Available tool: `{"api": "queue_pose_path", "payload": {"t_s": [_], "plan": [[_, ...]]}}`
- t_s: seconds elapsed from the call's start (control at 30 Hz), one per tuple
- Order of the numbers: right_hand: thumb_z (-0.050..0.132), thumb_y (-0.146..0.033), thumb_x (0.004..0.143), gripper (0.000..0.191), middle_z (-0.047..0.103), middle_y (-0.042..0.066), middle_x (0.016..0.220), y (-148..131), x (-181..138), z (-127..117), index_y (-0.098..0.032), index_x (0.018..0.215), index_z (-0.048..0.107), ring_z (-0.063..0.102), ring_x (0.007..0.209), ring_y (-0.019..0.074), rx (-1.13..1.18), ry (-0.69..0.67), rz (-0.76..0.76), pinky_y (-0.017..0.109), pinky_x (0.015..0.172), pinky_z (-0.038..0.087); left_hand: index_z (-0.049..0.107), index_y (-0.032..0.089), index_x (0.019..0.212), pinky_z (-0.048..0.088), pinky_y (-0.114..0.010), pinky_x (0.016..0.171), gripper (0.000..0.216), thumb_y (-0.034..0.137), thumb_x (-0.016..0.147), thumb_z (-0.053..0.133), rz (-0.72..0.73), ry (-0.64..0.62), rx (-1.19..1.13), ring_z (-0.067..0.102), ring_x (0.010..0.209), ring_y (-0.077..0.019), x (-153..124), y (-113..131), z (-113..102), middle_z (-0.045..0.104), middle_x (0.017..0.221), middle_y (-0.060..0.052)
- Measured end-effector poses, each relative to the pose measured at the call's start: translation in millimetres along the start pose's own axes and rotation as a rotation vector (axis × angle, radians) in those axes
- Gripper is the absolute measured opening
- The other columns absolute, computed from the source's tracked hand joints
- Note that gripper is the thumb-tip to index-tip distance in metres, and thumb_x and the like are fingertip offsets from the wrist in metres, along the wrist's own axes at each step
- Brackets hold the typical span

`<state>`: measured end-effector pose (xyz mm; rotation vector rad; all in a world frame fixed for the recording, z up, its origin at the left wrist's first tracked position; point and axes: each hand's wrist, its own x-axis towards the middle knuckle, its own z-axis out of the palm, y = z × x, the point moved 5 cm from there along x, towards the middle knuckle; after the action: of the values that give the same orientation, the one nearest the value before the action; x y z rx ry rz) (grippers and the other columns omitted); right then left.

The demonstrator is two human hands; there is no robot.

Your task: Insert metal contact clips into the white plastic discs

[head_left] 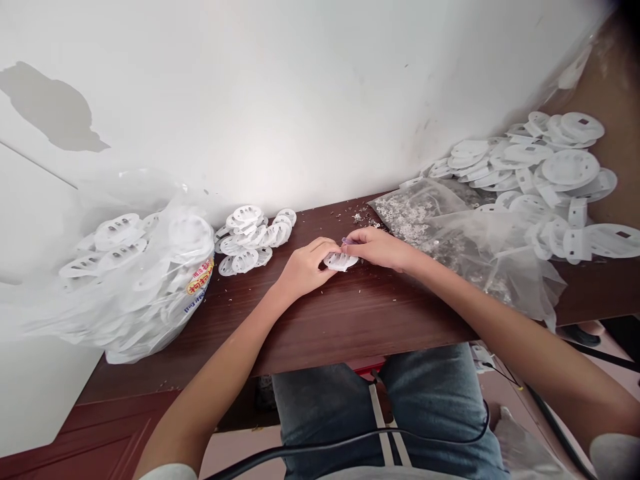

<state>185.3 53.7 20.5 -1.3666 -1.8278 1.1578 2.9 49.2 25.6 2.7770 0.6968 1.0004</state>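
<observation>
The person wears blue jeans (323, 407), which look faded in places. The left sleeve (170, 472) and the right sleeve (615, 455) are of light grey colour and short. Two flat, whitish cords (381, 427) hang in front, and a black cable (340, 443) crosses over the jeans. The left hand (306, 267) and the right hand (377, 248) are bare.

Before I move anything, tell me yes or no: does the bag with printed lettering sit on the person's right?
No, the printed bag stands on the brown table to the left of the left hand.
</observation>
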Motion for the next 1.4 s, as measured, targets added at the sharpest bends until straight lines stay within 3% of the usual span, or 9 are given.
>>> {"api": "queue_pose_path", "payload": {"t_s": [0.4,0.6,0.77,0.87,1.1,1.4], "plan": [[0.063,-0.042,0.086,0.024,0.062,0.000,0.077,-3.4,0.7,-1.4,-0.020,0.079,0.064,0.049,0.070,0.0158,0.002,0.044,-0.069,0.030,0.063,0.035,0.070,0.023,0.107,0.064,-0.035,0.090,0.011,0.019,0.096,0.070,-0.028,0.123,-0.045,0.077,0.104,-0.0192,-3.0,-2.9,-0.3,0.079,0.113,-0.006],[0.062,-0.038,0.084,0.019,0.063,0.000,0.078,-5.2,-0.4,-1.5,-0.020,0.076,0.063,0.053,0.072,0.0166,-0.062,0.089,-0.073,0.031,0.065,0.037,0.072,0.022,0.110,0.064,-0.034,0.094,0.014,0.016,0.101,0.063,0.045,0.075,-0.014,0.077,0.108,-0.0185,-2.6,-1.9,0.1,0.079,0.116,-0.007],[0.063,-0.039,0.084,0.020,0.064,0.000,0.080,-1.8,1.2,2.1,-0.020,0.079,0.065,0.053,0.073,0.0168,0.021,0.091,-0.089,0.031,0.066,0.038,0.071,0.023,0.112,0.065,-0.034,0.093,0.016,0.018,0.104,0.059,0.051,0.040,0.004,0.077,0.108,-0.0186,-2.9,-3.5,-1.4,0.078,0.118,-0.007],[0.064,-0.041,0.084,0.022,0.060,0.000,0.077,-3.8,0.8,2.1,-0.020,0.078,0.063,0.049,0.071,0.0159,0.063,0.091,-0.107,0.031,0.065,0.037,0.068,0.023,0.114,0.063,-0.032,0.087,0.014,0.019,0.101,0.063,0.014,0.059,-0.016,0.076,0.107,-0.0184,-3.0,-2.5,-3.4,0.077,0.117,-0.007],[0.067,-0.040,0.083,0.021,0.053,-0.003,0.067,-6.7,-2.7,0.4,-0.019,0.080,0.066,0.039,0.060,0.0123,0.213,0.063,-0.048,0.029,0.057,0.029,0.054,0.025,0.125,0.056,-0.026,0.072,0.041,0.016,0.090,0.073,-0.084,0.079,-0.024,0.074,0.098,-0.0169,-4.3,-0.3,-2.5,0.072,0.120,-0.006],[0.066,-0.037,0.084,0.018,0.054,-0.003,0.070,-1.4,-0.7,5.2,-0.020,0.080,0.066,0.042,0.062,0.0125,0.237,0.056,-0.049,0.028,0.056,0.029,0.051,0.026,0.125,0.056,-0.027,0.076,0.040,0.017,0.091,0.070,-0.031,0.048,0.007,0.077,0.099,-0.0183,-8.6,-3.9,3.0,0.075,0.121,-0.006]]}}
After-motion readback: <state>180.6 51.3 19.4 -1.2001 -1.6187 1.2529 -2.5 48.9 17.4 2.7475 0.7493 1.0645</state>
